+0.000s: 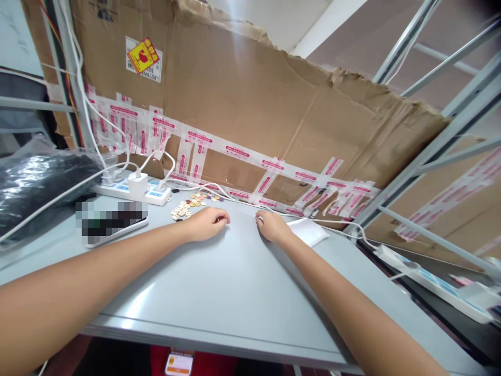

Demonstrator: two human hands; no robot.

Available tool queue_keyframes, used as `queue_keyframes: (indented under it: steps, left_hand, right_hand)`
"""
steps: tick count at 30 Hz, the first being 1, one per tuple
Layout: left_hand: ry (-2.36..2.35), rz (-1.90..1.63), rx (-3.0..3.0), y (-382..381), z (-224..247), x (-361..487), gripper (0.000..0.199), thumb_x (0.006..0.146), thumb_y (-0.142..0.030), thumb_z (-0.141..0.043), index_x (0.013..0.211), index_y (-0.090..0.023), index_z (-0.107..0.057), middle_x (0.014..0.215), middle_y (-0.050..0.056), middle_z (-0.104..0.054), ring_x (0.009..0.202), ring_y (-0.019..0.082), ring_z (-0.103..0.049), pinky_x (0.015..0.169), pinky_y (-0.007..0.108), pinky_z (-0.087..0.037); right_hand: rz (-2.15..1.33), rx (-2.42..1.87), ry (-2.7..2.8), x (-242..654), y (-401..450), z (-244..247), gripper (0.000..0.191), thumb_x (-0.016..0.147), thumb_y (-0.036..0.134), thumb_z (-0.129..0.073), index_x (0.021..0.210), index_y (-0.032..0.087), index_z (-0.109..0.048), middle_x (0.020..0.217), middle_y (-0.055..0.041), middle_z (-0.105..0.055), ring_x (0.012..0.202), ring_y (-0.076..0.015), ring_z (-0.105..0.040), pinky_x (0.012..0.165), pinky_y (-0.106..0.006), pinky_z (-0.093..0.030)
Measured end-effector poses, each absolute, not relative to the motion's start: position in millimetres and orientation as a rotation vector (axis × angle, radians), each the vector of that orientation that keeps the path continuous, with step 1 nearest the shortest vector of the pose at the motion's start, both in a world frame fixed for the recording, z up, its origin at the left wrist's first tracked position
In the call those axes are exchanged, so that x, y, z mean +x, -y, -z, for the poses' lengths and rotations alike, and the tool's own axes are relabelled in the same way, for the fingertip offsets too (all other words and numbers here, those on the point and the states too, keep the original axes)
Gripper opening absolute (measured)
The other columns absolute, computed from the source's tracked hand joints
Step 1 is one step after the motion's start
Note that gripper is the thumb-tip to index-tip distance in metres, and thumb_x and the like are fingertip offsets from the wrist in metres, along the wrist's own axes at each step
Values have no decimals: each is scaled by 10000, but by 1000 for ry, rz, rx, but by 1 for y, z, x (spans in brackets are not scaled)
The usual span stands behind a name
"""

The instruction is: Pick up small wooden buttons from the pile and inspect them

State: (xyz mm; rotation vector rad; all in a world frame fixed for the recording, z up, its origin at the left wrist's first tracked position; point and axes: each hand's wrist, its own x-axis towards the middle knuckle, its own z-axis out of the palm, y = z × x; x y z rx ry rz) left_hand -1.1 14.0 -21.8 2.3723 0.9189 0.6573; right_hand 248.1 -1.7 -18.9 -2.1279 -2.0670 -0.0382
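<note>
At the table's (219,292) far side | left hand (207,224) curls beside small pale bits (180,210) | right hand (271,224) curls by white paper (309,231) | can't tell if they hold anything | tiny bits need soft fingers

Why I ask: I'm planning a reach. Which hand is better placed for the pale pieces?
Probably left: the left hand is beside the pale pieces; the right hand is nearer the white sheet.

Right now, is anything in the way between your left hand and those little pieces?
Nothing visible is: the left hand rests right beside the small button-like pieces, and the white power strip lies off to their left.
</note>
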Motion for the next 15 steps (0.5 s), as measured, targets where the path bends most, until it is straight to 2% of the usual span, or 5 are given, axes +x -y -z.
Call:
queue_keyframes:
  steps: [8,11,15]
  left_hand:
    - [-824,-675,2379,-20,30,1,265,836,-254,-465,933,-193,-704,857,10,-713,770,168,-613,711,265,-435]
    - [-785,-668,2385,-20,31,0,268,832,-257,-470,934,-196,-710,883,12,-723,784,171,-619,717,266,-436]
    - [-774,-664,2391,-20,32,0,273,827,-257,-470,936,-201,-714,880,15,-727,771,175,-618,706,271,-435]
  right_hand:
    - [53,-2166,2157,220,30,12,315,969,280,-403,1061,191,-690,1032,-129,-737,949,-241,-666,785,-295,-399]
    - [68,-2128,2167,221,37,10,309,966,286,-412,1117,220,-673,1068,-96,-737,999,-225,-659,814,-278,-398]
    - [148,-2189,2093,229,24,11,314,960,231,-408,1121,180,-672,1105,-135,-724,1053,-242,-645,855,-292,-394]
